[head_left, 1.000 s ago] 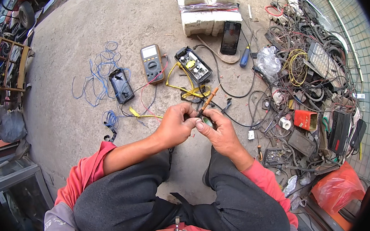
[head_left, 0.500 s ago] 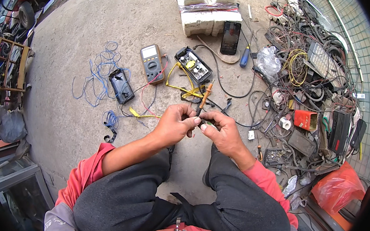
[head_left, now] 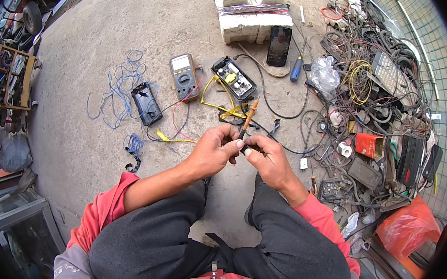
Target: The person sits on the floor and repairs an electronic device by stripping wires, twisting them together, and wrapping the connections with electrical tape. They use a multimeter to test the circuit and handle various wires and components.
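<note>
My left hand [head_left: 217,148] is closed on a slim pointed tool [head_left: 249,116], its shaft orange-brown, its lower part black and its thin tip pointing up and away. Beside it my right hand [head_left: 269,157] is pinched at the tool's black lower end. What lies between the right fingertips is too small and covered to name. Just beyond my hands, an opened black casing with a circuit board [head_left: 234,80] lies on the concrete with yellow strips beside it. A multimeter [head_left: 184,76] with red and dark leads is to its left, near an empty black cover [head_left: 147,104].
Tangled blue wire [head_left: 123,95] spreads at left. Ahead stand a white foam block [head_left: 253,26] and an upright phone [head_left: 279,47], with a blue-handled screwdriver [head_left: 296,69] alongside. A heap of cables [head_left: 368,89] fills the right side, with a red plastic bag [head_left: 410,227] nearer me.
Both hands stay in nearly the same place, with the tool still between them. The right fingers have shifted slightly, and a bit of green seen by them before no longer shows.
</note>
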Demonstrator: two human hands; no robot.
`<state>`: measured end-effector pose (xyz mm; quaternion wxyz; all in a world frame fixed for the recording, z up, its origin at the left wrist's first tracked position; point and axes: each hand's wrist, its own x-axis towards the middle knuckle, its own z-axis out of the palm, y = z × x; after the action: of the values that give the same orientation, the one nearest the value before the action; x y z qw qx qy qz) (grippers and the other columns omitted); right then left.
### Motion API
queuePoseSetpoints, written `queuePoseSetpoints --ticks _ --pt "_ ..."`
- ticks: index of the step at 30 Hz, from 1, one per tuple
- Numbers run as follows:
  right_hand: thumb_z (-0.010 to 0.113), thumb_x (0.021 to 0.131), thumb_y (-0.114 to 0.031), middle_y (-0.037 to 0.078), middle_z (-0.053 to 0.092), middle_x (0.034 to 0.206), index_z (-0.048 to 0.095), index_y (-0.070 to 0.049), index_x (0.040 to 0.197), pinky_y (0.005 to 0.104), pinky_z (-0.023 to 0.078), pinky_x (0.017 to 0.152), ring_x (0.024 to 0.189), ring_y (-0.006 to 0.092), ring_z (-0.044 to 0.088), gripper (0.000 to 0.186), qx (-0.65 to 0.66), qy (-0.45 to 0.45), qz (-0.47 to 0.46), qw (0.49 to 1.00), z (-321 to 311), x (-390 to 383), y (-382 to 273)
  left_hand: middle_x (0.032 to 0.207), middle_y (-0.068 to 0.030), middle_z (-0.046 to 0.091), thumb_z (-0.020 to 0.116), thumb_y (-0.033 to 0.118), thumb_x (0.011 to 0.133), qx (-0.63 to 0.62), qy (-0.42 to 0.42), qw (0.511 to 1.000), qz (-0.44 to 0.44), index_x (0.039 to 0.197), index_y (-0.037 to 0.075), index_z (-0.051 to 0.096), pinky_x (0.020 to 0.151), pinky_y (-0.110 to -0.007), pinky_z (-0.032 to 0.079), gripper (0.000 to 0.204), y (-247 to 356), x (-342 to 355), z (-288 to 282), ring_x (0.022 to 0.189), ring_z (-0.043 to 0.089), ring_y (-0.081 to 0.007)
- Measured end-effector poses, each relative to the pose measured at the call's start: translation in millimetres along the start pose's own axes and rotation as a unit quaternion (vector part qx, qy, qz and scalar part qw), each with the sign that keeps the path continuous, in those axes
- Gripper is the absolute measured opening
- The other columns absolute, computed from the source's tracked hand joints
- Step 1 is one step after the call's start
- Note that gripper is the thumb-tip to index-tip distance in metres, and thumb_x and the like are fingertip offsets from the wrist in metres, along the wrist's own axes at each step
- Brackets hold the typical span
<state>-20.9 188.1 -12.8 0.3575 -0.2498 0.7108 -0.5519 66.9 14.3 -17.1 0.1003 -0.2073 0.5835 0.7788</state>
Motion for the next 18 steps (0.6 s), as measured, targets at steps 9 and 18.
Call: queuePoseSetpoints --ticks 9,18 --pt "0.068 0.08 -0.021 0.016 0.067 0.089 0.067 0.005 0.1 0.0344 0.052 0.077 0.083 0.0241 0.067 0.032 -0.022 0.01 -0.006 1.0 2.4 0.5 -1.3 0.079 -0.0045 0.062 0.063 0.01 0.096 0.012 0.016 1.0 0.009 0.092 0.001 0.056 0.062 -0.026 0.049 0.012 -7.0 -0.5 -2.9 0.067 0.06 -0.011" --pt "0.061 0.077 -0.014 0.016 0.065 0.084 0.064 0.006 0.096 0.0348 0.051 0.072 0.078 0.0245 0.065 0.027 -0.008 -0.006 -0.009 1.0 -5.8 -0.5 -7.7 0.082 -0.0061 0.064 0.065 0.009 0.095 -0.026 0.026 0.999 0.015 0.093 0.0 0.055 0.065 -0.027 0.053 0.013 -6.1 0.1 -2.8 0.071 0.062 -0.012"
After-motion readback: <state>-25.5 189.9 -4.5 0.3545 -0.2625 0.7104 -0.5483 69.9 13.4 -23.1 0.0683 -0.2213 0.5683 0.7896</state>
